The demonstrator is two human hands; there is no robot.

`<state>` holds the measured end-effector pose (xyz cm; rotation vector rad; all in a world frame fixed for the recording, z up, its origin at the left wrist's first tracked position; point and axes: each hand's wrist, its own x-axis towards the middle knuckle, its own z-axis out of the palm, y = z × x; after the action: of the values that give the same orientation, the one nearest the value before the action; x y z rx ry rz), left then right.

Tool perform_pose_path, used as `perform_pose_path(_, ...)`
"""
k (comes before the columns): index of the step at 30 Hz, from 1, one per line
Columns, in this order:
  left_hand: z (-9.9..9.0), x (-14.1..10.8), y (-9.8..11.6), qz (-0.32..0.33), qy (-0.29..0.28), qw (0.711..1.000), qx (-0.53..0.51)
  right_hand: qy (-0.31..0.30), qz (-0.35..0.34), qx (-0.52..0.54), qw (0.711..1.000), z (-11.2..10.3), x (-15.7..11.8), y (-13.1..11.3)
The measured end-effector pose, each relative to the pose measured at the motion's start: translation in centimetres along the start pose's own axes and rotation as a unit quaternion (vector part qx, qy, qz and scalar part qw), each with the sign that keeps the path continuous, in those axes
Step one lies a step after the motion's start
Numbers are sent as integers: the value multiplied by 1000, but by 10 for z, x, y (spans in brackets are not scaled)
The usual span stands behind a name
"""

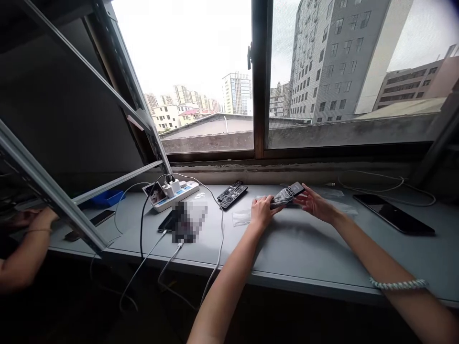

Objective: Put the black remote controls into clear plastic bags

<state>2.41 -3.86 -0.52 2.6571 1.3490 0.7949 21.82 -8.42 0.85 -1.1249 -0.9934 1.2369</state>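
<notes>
Between my two hands is a dark remote control (pixel 296 188), partly covered by a clear plastic bag (pixel 283 195). My left hand (pixel 263 210) is closed around its near, wrapped end. At the bare far end, my right hand (pixel 312 203) has its thumb and fingers around the tip, close to the buttons. More clear plastic (pixel 242 218) lies flat on the table beside my left hand. To the left, black remote controls (pixel 232 195) rest side by side on the table.
A power strip (pixel 177 195) with plugged-in chargers stands at the left, its cables trailing over the table's front edge. A large phone or tablet (pixel 394 213) lies at the right. A metal frame (pixel 86 239) separates off another person's arm (pixel 28 248).
</notes>
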Motion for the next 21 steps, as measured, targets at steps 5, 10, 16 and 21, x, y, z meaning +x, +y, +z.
perform_pose_path(5, -1, 0, 0, 11, 11, 1000, 4, -21, 10, 35, 999, -4, 1, 1)
perform_pose_path(10, -6, -2, 5, 19, 15, 1000, -11, -33, 22, -28, 999, -9, -3, -1)
perform_pose_path(16, -6, -3, 7, 59, 0, 998, -12, -84, 40, -141, 986, -7, -10, -4)
perform_pose_path(21, -1, -6, 10, 102, -40, 994, 10, -110, 47, -205, 971, 3, -12, 0)
